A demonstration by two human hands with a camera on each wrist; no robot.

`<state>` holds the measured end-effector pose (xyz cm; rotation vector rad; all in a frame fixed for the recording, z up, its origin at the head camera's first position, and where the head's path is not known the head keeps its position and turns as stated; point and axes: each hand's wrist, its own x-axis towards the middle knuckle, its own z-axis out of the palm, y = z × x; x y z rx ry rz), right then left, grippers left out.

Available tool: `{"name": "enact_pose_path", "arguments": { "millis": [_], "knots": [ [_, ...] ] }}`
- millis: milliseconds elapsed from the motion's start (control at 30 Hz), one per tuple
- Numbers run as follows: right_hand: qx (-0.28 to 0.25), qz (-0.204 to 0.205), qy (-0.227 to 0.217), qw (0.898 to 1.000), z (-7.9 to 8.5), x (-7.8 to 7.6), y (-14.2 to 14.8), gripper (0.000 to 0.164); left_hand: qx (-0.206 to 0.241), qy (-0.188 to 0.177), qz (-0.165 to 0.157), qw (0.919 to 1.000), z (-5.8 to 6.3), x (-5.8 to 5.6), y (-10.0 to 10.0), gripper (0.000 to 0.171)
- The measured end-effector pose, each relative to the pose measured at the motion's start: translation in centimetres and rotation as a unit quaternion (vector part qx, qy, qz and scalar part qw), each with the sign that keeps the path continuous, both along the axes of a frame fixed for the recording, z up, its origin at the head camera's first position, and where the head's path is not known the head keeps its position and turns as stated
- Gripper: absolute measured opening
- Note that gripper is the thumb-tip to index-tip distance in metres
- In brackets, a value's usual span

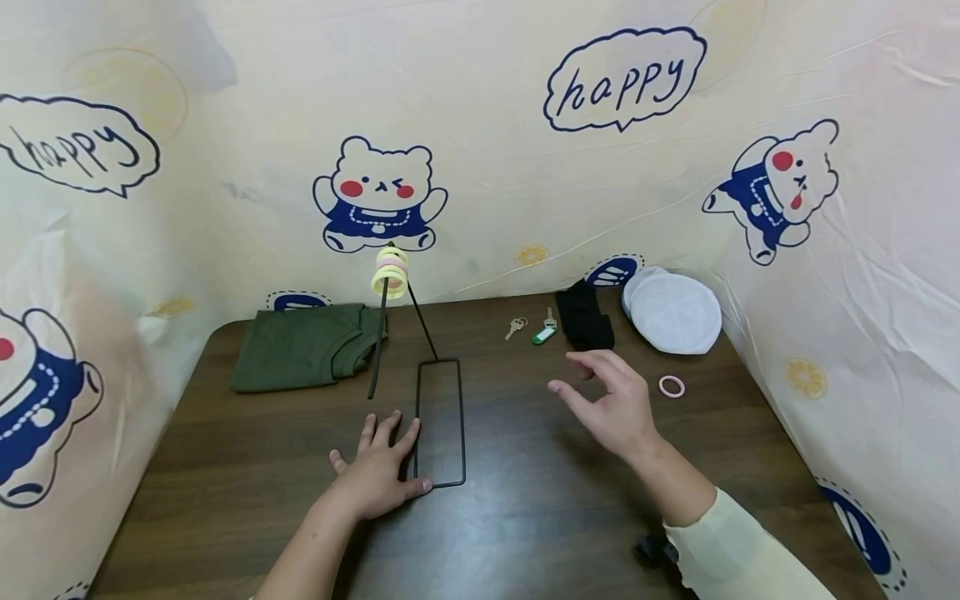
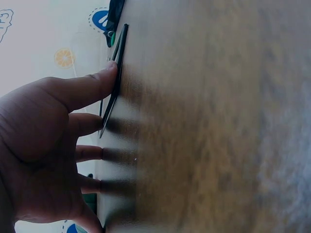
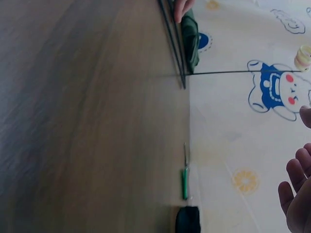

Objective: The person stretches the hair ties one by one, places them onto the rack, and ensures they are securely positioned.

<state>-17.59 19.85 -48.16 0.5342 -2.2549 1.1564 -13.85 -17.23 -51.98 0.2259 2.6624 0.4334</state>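
A black wire stand (image 1: pixel 462 425) has a rectangular base on the table; a thin upright rises from the base's far end. Yellow and pink rings (image 1: pixel 390 265) hang together near the upright's top. My left hand (image 1: pixel 375 479) rests with spread fingers at the base's left side, thumb on its near corner. In the left wrist view, the thumb (image 2: pixel 104 80) and index finger touch the wire. To the right, my right hand (image 1: pixel 618 408) hovers above the table, fingers loosely bent and thumb apart, holding nothing. A pink ring (image 1: pixel 671 387) lies flat beyond it.
Folded dark green cloth (image 1: pixel 300 350) lies at the back left. Along the back right are small keys (image 1: pixel 516 327), a key with a green tag (image 1: pixel 546 333), a black cloth (image 1: pixel 587 317) and a white cap (image 1: pixel 675 312). A printed sheet (image 1: pixel 487 167) walls the table.
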Motion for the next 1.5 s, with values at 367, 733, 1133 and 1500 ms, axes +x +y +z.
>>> {"name": "enact_pose_path", "arguments": {
  "millis": [367,733,1133,1500],
  "knots": [
    [0.053,-0.053,-0.019,0.997,-1.7,0.6,3.7,0.043,0.0,0.001,-0.001,1.0,0.0,0.0,0.1,0.096],
    [0.116,-0.087,-0.07,0.987,-2.6,0.4,6.7,0.04,0.001,-0.001,0.001,1.0,-0.1,0.1,0.1,0.096],
    [0.166,-0.109,-0.175,0.964,-3.3,-0.2,10.4,0.048,0.0,-0.005,0.001,1.0,0.4,0.0,0.1,0.095],
    [0.211,-0.124,-0.215,0.946,-4.3,-1.4,13.6,0.062,-0.002,-0.003,-0.001,1.0,0.3,0.0,0.0,0.096]
  ]
}}
